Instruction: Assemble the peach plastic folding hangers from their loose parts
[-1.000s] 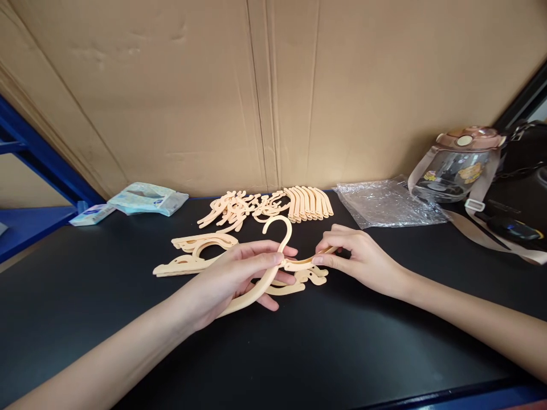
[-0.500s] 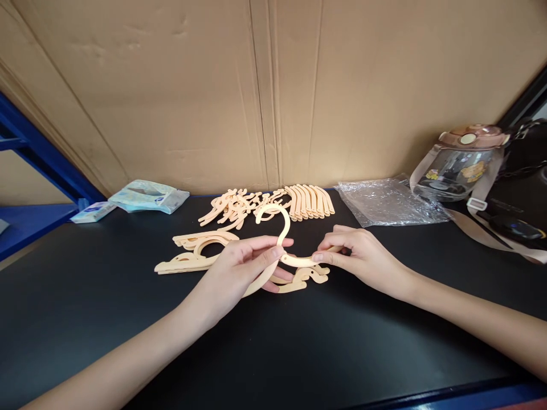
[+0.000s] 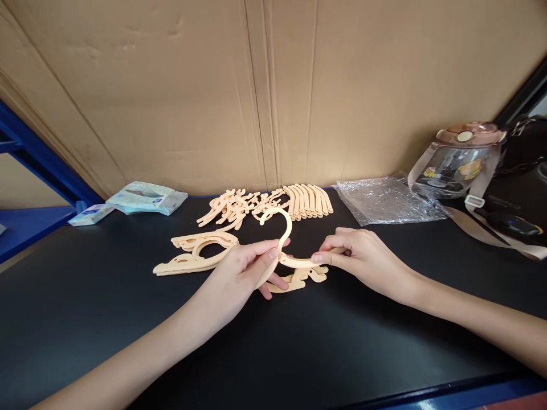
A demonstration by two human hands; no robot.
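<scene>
Head-worn, close; looking forward-down over left hand [image 3: 243, 269] and right hand [image 3: 359, 257], across black tabletop [image 3: 290, 353] to cardboard panel [image 3: 171, 97].

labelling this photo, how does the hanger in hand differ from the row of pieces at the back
The hanger is held by the left hand and right hand; the row rests on the table. The hanger has a curled hook; the row's pieces show only shallow curves. Both look pale peach.
</scene>
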